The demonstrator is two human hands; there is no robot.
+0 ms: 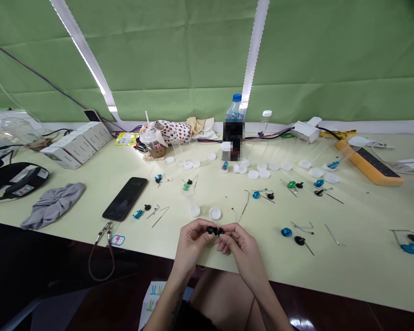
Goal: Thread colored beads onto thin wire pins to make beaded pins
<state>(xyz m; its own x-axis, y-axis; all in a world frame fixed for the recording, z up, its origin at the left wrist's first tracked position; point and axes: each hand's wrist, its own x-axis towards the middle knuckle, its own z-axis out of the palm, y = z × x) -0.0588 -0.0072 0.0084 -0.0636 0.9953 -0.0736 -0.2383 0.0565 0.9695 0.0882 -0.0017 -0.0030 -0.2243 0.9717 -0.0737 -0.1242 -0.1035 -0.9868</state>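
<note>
Near the table's front edge, my left hand (196, 234) and my right hand (235, 239) meet at a small black knobbed part (214, 231). Fingers of both hands pinch it, one at each end; its exact kind is partly hidden by them. Just beyond my hands lies a white cap (215, 213), with a clear tube with a white cap (193, 202) to its left. A thin bent metal wire (243, 207) rests just past my right hand. Farther right are a blue knob (286, 232) and a black disc-headed piece (299, 240) among more wires.
At left lie a phone (125, 198), a grey cloth band (55, 205) and white boxes (79, 143). A dark-filled bottle (233, 128) stands at the back among several white caps (274, 166). An orange power strip (372, 164) sits at right. A strap (101, 257) hangs over the front edge.
</note>
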